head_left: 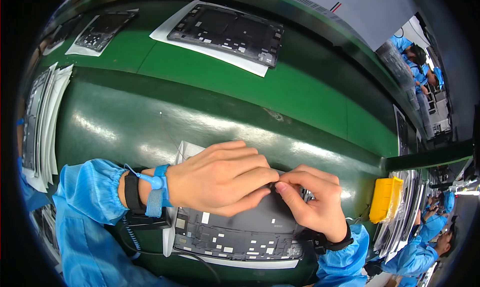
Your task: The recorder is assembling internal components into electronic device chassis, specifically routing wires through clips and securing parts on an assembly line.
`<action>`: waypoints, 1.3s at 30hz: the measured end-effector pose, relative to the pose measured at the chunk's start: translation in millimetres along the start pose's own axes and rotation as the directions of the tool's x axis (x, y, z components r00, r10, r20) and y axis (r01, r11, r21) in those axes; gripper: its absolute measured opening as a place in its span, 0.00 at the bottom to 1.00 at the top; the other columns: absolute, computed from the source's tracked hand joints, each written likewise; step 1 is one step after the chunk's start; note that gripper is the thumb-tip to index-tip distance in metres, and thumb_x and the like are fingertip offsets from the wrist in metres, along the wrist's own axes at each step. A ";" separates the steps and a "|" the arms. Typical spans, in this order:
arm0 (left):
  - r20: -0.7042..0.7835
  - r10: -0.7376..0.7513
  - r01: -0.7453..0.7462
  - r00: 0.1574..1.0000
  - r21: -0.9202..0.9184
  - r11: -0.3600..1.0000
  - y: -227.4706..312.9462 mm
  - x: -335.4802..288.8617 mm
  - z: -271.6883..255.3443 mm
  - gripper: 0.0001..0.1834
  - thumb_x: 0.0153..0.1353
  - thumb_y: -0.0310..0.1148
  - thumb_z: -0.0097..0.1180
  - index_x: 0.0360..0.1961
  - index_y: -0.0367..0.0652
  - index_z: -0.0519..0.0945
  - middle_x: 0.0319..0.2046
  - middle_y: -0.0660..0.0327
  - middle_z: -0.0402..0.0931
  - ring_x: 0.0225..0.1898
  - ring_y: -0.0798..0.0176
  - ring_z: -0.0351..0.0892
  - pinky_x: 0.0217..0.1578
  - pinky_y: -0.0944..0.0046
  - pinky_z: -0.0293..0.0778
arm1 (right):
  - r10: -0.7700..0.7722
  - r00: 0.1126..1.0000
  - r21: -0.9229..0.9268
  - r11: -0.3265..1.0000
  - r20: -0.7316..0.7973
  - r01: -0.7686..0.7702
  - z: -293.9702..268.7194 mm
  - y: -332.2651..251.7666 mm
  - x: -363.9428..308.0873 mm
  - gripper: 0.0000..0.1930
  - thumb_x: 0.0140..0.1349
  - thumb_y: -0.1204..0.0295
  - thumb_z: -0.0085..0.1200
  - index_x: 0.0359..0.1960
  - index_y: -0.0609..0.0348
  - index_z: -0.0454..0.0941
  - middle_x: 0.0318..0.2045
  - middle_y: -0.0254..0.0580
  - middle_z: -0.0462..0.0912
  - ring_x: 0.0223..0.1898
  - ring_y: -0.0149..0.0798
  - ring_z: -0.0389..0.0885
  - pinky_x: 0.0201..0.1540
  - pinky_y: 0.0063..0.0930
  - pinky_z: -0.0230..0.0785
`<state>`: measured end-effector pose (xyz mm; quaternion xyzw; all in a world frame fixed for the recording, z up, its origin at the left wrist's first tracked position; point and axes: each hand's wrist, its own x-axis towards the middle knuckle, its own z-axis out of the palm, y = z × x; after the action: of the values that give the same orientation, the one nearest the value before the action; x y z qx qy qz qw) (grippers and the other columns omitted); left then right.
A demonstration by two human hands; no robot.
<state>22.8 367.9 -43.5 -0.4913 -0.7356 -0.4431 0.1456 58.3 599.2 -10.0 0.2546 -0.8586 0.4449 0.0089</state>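
My left hand [225, 177] reaches over a dark tablet housing [260, 217], its fingers bent together in a pinch. Opposite it, my right hand [315, 197] pinches with thumb and forefinger. Between the meeting fingertips is a small black piece [272, 186], too small and too covered to name. A thin dark wire [170, 134] with a pale tip rises beyond my left hand; its other end is hidden. The housing lies inner side up on a white sheet [169, 237], dotted with small white patches. A blue wrist strap [159, 192] with a cord circles my left wrist.
On the green belt [200, 79] beyond the bench lies another housing [227, 32] on white paper, with more at the far left. Stacked housings and sheets [47, 122] stand left. A yellow bin [386, 199] sits right beside another stack [407, 207]. Co-workers in blue [420, 67] are at the right.
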 end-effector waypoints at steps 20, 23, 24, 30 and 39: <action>-0.003 0.046 -0.046 0.999 0.045 0.998 -13.2 3.0 27.8 0.13 0.50 0.20 0.71 0.38 0.32 0.85 0.34 0.53 0.83 0.30 0.54 0.81 0.27 0.59 0.75 | -0.098 0.990 0.074 0.992 -0.104 0.106 2.9 45.7 -10.8 0.06 0.56 0.84 0.68 0.35 0.64 0.87 0.25 0.38 0.84 0.17 0.25 0.73 0.19 0.21 0.61; 0.018 0.048 -0.049 0.999 0.038 0.998 -13.3 5.3 31.1 0.13 0.51 0.21 0.71 0.39 0.32 0.85 0.34 0.54 0.83 0.30 0.55 0.81 0.28 0.59 0.74 | -0.095 0.992 0.081 0.991 -0.087 0.102 -1.7 48.4 -12.8 0.06 0.56 0.84 0.68 0.35 0.64 0.87 0.25 0.39 0.84 0.17 0.26 0.73 0.19 0.22 0.62; 0.031 0.044 -0.045 0.999 0.036 0.998 -13.0 5.2 31.7 0.13 0.51 0.21 0.71 0.39 0.32 0.85 0.34 0.54 0.83 0.31 0.55 0.81 0.28 0.58 0.74 | -0.094 0.992 0.083 0.991 -0.080 0.100 -2.5 48.6 -13.3 0.06 0.56 0.85 0.68 0.35 0.64 0.87 0.25 0.39 0.84 0.17 0.27 0.73 0.19 0.22 0.63; 0.048 0.028 -0.029 0.998 0.035 0.999 -12.5 8.2 38.4 0.12 0.52 0.21 0.71 0.39 0.33 0.84 0.34 0.56 0.82 0.31 0.55 0.80 0.30 0.59 0.73 | -0.208 0.975 -0.004 0.978 -0.083 0.208 -10.6 51.1 -13.8 0.08 0.52 0.86 0.68 0.35 0.66 0.87 0.24 0.41 0.83 0.19 0.30 0.80 0.21 0.22 0.69; 0.049 0.020 -0.024 0.999 0.080 0.997 -9.6 12.1 48.4 0.11 0.52 0.22 0.70 0.37 0.34 0.83 0.34 0.58 0.79 0.33 0.56 0.78 0.32 0.60 0.71 | -0.236 0.968 -0.044 0.971 -0.079 0.233 -15.9 59.5 -19.2 0.09 0.48 0.85 0.68 0.32 0.64 0.85 0.23 0.39 0.82 0.20 0.32 0.81 0.21 0.23 0.69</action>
<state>19.6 412.3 -67.9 -0.5037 -0.7506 -0.3995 0.1524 45.2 647.9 -50.3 0.3354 -0.8288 0.4360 0.1019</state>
